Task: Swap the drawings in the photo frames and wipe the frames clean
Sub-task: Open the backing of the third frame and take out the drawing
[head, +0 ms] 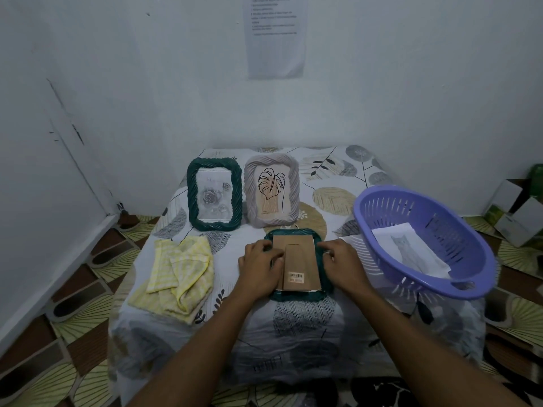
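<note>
Head view: my left hand [258, 267] and right hand [342, 264] grip the face-down green frame [296, 296] beside its cardboard backing [299, 254]

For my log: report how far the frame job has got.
Done: a cat drawing lies in the basket, seemingly already pulled. In hand: left hand and right hand are on the cardboard back of the face-down green frame. Remaining: the green rose frame and grey leaf frame stand loaded; the yellow cloth lies aside, no wiping under way.
</note>
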Demonstrator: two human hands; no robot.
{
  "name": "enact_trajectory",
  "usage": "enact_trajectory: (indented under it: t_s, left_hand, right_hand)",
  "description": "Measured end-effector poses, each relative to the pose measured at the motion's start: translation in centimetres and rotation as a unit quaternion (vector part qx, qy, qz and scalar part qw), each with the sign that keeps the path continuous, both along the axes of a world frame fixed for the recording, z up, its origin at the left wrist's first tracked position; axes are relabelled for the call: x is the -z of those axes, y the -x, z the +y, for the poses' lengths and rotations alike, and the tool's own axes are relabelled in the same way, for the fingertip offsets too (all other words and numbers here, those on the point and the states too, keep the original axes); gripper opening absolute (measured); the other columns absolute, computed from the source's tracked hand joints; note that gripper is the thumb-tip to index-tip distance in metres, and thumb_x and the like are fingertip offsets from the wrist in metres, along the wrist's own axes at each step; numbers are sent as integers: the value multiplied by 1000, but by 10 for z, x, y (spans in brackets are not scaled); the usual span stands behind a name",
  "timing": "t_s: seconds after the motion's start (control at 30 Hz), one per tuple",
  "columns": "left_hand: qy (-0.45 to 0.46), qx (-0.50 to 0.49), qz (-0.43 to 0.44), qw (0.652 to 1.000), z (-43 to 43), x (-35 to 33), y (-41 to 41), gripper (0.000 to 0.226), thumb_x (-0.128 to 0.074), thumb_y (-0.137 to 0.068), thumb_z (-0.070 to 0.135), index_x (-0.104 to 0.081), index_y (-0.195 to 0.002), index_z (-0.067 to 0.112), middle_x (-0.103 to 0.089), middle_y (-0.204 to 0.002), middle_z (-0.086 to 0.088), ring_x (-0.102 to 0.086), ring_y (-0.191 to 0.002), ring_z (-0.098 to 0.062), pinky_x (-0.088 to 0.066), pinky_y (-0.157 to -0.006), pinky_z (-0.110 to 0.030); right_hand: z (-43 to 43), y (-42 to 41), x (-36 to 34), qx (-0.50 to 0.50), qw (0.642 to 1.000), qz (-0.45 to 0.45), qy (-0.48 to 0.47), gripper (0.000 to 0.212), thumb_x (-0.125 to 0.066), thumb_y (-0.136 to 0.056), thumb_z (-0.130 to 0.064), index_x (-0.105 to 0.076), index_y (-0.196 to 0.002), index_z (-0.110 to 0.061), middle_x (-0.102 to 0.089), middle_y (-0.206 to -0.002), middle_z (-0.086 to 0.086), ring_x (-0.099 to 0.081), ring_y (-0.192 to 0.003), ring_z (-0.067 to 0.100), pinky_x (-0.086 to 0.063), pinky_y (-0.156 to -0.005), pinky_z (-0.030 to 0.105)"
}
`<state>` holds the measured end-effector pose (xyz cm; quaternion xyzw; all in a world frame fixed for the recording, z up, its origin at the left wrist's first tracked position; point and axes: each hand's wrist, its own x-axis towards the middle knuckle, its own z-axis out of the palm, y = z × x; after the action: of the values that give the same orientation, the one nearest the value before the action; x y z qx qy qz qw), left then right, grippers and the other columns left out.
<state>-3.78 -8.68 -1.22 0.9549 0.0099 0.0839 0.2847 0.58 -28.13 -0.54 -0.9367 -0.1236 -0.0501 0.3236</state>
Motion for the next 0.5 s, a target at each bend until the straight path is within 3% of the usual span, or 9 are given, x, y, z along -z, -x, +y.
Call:
enact_trajectory:
  t_s: [0.23,0.5]
  left_hand:
    - [89,13,19,996,-5,-7,-4,39,-43,-94,31,-59,-129,26,-36,-150,-3,-24,-135,-24,-23,-113,-45]
    - [77,8,-2,997,-4,-5,-5,39,-45,-89,37,-66,-121,27,-40,-146,-5,-26,-133,-26,-25,-111,-47]
  right_hand:
    - [-1,-2,10,18,1000,-19,-17,36,-43,-93,-4,-65,-121,-9,-61,-114,12,-51,-106,27,-41,-89,34]
    - [-2,-2,13,17,999,-30,-40,35,-45,-92,-4,-62,-123,-11,-62,-115,11,-52,-106,27,-40,-88,32]
